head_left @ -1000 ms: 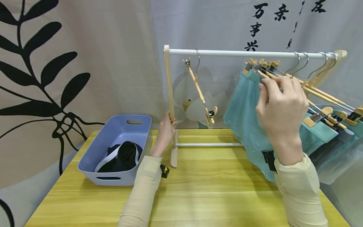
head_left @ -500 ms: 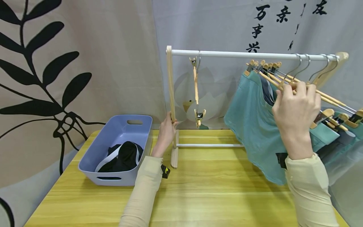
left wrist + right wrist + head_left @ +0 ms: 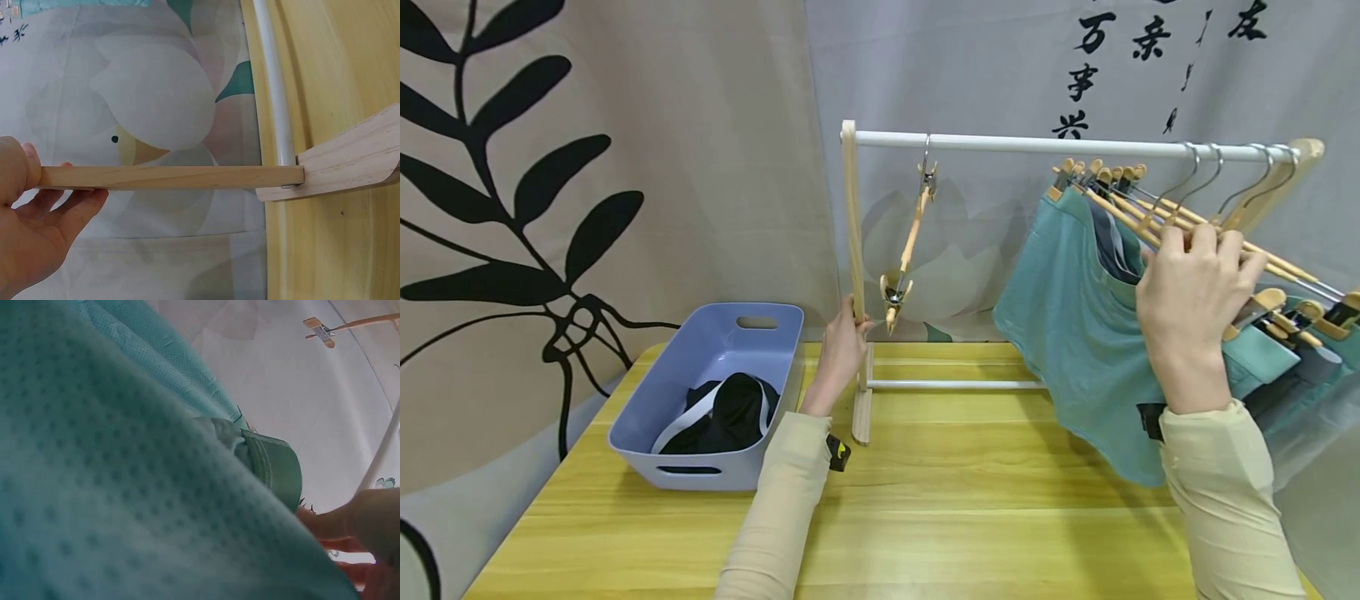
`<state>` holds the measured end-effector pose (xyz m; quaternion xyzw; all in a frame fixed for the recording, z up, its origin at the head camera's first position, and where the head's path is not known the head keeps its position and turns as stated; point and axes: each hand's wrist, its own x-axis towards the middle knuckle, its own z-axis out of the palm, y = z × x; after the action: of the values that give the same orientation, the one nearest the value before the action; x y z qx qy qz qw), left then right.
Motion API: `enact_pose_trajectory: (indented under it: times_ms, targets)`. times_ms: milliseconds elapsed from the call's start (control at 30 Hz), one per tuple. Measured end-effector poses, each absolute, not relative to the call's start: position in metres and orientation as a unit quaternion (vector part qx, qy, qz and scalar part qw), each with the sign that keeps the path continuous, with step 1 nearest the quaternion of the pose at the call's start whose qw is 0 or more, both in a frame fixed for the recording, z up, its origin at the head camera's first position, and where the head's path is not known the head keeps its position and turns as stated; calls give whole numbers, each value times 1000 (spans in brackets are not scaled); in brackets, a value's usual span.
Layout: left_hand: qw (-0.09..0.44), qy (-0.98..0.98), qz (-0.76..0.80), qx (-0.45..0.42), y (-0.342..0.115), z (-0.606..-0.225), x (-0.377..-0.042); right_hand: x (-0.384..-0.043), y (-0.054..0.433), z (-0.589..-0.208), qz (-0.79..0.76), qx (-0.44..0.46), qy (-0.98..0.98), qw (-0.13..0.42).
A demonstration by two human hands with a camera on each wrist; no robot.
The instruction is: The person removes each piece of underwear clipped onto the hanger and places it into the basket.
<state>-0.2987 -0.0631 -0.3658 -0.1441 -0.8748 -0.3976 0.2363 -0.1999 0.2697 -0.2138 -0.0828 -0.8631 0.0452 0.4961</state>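
Observation:
My left hand [image 3: 841,348] grips the left wooden upright [image 3: 169,177] of a small clothes rack, thumb on one side and fingers on the other. At the right, my right hand [image 3: 1195,308] holds the wooden bar of the front clip hanger [image 3: 1116,215], fingers curled over it. Teal shorts [image 3: 1067,317] hang clipped from this hanger, and in the right wrist view their cloth covers much of the hand. Nearer the rack's left end, a bare clip hanger [image 3: 913,237] hangs tilted from the white rail [image 3: 1000,142].
A blue plastic basket [image 3: 625,437] stands on the wooden table [image 3: 970,517] at the left, with black cloth with white trim [image 3: 730,417] inside. Several more hangers with garments [image 3: 1300,367] crowd the rail's right end. A printed curtain [image 3: 715,167] hangs behind.
My right hand has moved right and slightly down along the front hanger. The bare hanger has swung round on its hook. My left hand has stayed on the upright.

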Motion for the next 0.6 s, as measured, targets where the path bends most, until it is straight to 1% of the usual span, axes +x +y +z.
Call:
enact_pose_trajectory:
  times_ms: [267, 600]
  targets:
    - [244, -871, -401, -142, -62, -365, -298, -203, 274, -217, 43, -57, -850, 522]
    - [238, -879, -393, -125, -62, -365, -300, -201, 274, -215, 66, -57, -861, 502]
